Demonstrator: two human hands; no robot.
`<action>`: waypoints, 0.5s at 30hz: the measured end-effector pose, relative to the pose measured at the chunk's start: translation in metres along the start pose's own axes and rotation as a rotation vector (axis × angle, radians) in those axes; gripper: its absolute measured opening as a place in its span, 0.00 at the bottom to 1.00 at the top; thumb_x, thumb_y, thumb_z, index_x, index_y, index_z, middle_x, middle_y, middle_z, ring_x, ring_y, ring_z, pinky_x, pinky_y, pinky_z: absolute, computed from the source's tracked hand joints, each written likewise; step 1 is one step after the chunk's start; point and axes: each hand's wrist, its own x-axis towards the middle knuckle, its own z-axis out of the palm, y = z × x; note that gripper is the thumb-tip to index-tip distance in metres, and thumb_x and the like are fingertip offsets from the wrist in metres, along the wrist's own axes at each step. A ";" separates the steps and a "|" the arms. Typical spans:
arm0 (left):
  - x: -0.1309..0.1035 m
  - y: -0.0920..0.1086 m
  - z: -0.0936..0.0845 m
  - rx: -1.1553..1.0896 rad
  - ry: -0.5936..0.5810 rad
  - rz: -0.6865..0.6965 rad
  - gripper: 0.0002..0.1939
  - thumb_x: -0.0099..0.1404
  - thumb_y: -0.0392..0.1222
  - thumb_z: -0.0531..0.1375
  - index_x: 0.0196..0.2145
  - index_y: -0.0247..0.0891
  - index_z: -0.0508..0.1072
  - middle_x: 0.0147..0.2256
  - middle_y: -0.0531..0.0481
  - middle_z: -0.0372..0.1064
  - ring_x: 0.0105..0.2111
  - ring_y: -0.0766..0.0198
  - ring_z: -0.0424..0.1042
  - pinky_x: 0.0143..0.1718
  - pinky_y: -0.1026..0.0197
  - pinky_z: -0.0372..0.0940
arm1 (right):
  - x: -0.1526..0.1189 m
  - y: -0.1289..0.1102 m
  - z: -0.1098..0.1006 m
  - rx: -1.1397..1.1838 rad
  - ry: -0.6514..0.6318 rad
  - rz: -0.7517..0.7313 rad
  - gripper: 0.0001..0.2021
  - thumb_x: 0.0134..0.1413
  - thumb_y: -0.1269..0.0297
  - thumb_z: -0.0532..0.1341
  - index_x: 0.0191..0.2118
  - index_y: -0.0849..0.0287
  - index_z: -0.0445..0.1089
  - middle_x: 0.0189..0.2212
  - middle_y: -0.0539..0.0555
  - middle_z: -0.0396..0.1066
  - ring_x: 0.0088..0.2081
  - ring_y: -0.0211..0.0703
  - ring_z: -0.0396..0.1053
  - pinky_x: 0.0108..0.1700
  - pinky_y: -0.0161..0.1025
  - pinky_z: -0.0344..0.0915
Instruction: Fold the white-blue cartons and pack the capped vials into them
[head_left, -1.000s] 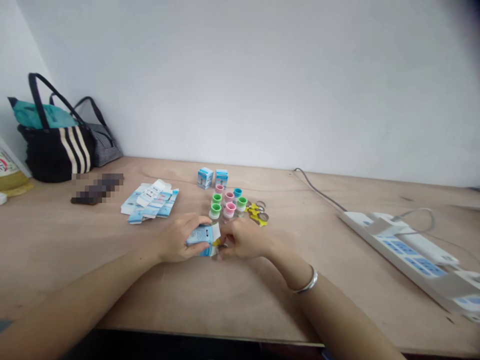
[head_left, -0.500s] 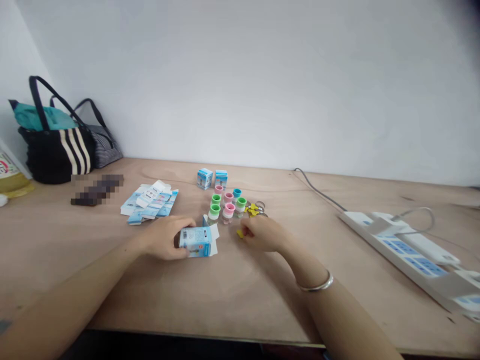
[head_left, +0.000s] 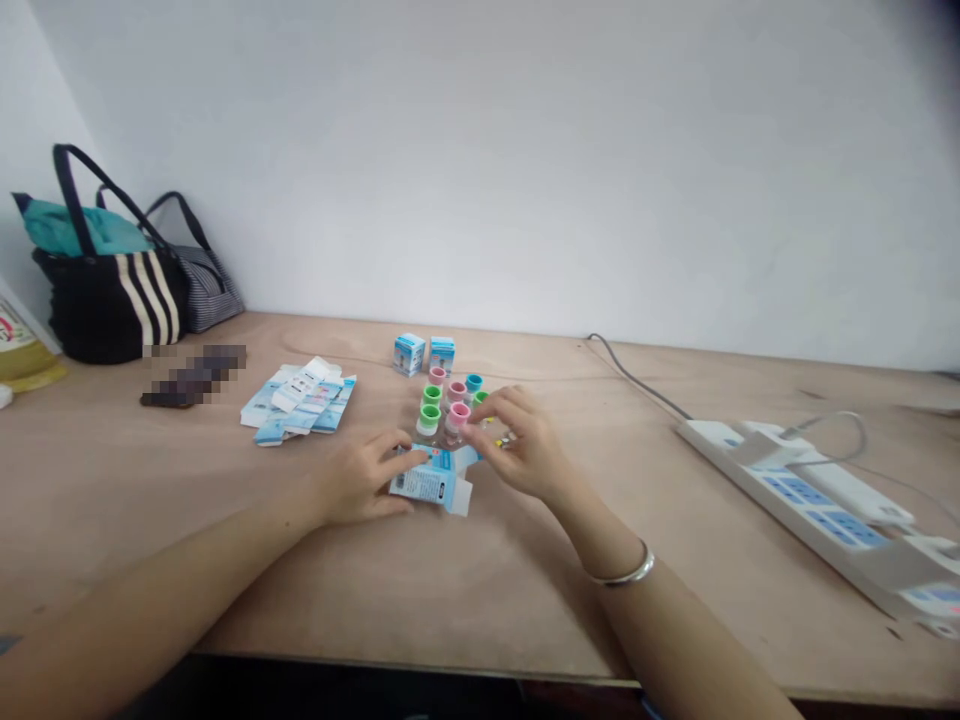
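Note:
My left hand grips a small blue-and-white cardboard box lying on its side. The box's open end, flaps out, points right. My right hand is open, thumb and fingers apart, its tips right beside a small clear bottle with a pink top; I cannot tell whether they touch it. More little bottles stand in a cluster, among them green-topped ones and a blue-topped one. Small yellow pieces lie partly hidden behind my right hand.
Flattened blue-and-white cartons lie at left. Two closed boxes stand behind the bottles. A dark blurred object and a black striped bag are farther left. At right lies a white power strip with cords.
My right hand has risen from the yellow pieces toward the bottles, its fingers spreading. The box in my left hand has shifted right and turned slightly.

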 end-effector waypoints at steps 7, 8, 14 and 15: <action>0.000 -0.002 0.000 -0.389 0.114 -0.424 0.17 0.65 0.49 0.52 0.49 0.41 0.65 0.44 0.46 0.66 0.42 0.61 0.69 0.40 0.59 0.69 | -0.008 -0.018 0.012 -0.006 -0.459 -0.192 0.16 0.50 0.53 0.62 0.38 0.59 0.66 0.38 0.58 0.67 0.39 0.45 0.65 0.38 0.39 0.60; 0.000 -0.005 0.002 -0.440 0.104 -0.476 0.17 0.64 0.49 0.52 0.48 0.41 0.66 0.43 0.47 0.67 0.40 0.61 0.70 0.37 0.60 0.69 | -0.009 -0.019 0.013 -0.021 -0.502 -0.169 0.16 0.49 0.53 0.62 0.39 0.59 0.65 0.39 0.58 0.67 0.39 0.45 0.65 0.37 0.38 0.60; 0.000 -0.009 0.013 -0.661 0.026 -0.608 0.18 0.59 0.52 0.58 0.43 0.39 0.69 0.39 0.49 0.72 0.36 0.60 0.73 0.36 0.58 0.70 | -0.011 -0.018 0.012 -0.109 -0.603 -0.069 0.15 0.45 0.59 0.64 0.37 0.60 0.63 0.37 0.57 0.67 0.37 0.45 0.65 0.35 0.37 0.57; 0.000 -0.009 0.015 -0.685 0.036 -0.605 0.17 0.59 0.51 0.58 0.43 0.39 0.69 0.39 0.49 0.72 0.37 0.59 0.73 0.37 0.57 0.70 | -0.010 -0.017 0.011 -0.121 -0.605 -0.058 0.14 0.46 0.59 0.64 0.37 0.60 0.63 0.37 0.57 0.67 0.37 0.46 0.65 0.36 0.38 0.57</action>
